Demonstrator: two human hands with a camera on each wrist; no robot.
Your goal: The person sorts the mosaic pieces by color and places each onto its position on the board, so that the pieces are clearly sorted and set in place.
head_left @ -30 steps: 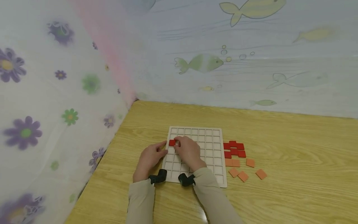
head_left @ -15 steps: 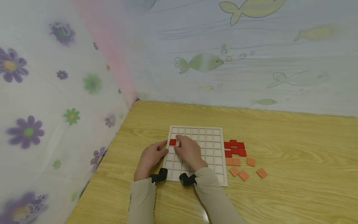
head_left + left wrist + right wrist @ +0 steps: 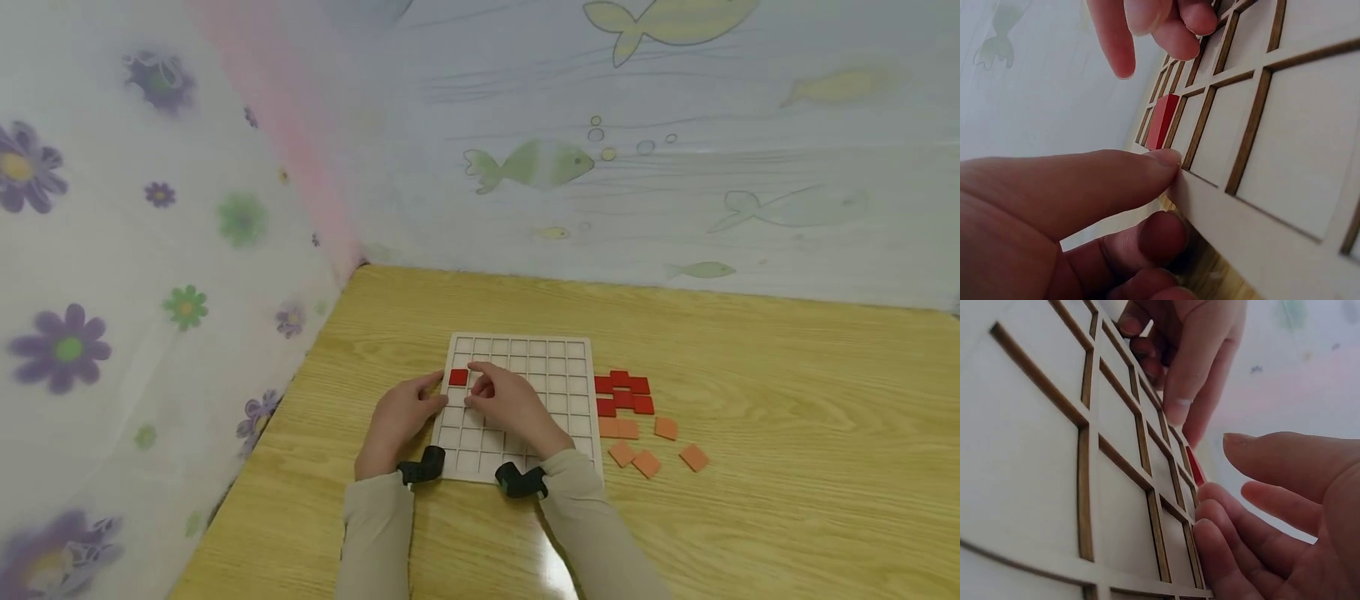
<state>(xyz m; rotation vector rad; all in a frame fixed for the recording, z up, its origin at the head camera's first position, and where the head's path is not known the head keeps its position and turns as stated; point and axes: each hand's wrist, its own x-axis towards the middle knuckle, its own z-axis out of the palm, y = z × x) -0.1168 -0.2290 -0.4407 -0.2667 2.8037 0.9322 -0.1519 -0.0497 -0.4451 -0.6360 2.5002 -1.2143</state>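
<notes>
Nearest are two pale sleeves [image 3: 375, 533], each with a black device [image 3: 423, 465] at the wrist. The board [image 3: 557, 365], a pale grid, lies flat just beyond, its side edges running away from the person; foreshortening hides which side is longer. Orange tiles [image 3: 646, 463] lie scattered right of it. The left hand [image 3: 397, 417] rests its thumb on the board's left rim, index finger reaching forward along the edge, a modest gap between. The right hand [image 3: 517, 408] is over the board, thumb and index moderately apart, gripping nothing; whether its fingertips touch the grid I cannot tell. Red tiles [image 3: 623, 400] cluster by the right edge. Farther left, the square red tile [image 3: 458, 377] occupies the leftmost column's third cell from the far end, sides parallel to the grid, with no long axis. A fish-painted wall [image 3: 675, 108] stands behind.
</notes>
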